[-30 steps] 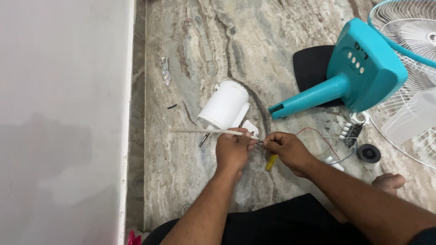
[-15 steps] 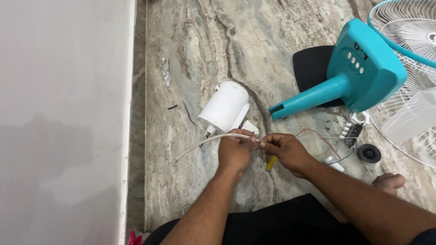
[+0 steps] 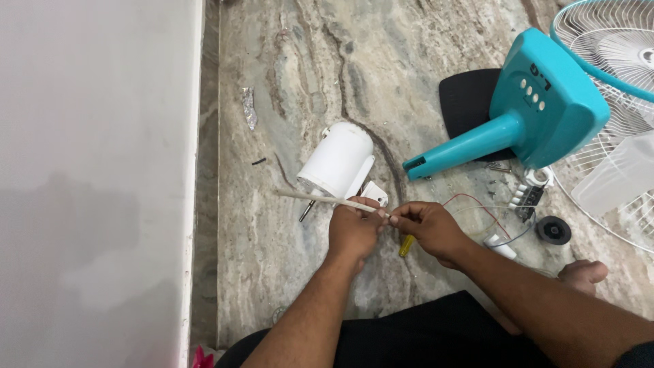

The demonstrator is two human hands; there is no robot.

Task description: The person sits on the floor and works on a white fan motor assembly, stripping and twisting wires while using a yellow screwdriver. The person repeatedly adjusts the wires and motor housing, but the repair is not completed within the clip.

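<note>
Veined marble floor point(image 3: 306, 82) runs beside a white wall point(image 3: 95, 170). Low on it, a thin white cable point(image 3: 327, 200) stretches out to the left, nearly level, just in front of a white cylinder point(image 3: 338, 160). Left hand point(image 3: 353, 232), knuckles up, has its grip clenched around the cable. Right hand point(image 3: 429, 228) pinches the cable's end between fingertips, touching the left hand; a yellow tool handle point(image 3: 406, 245) shows under it. Both forearms reach forward. Farther right lie red and white wires point(image 3: 477, 204) and a teal fan base point(image 3: 531, 112).

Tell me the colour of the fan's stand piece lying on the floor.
The fan stand piece is teal, a blue-green; it shows plainly in the head view, at upper right.
</note>
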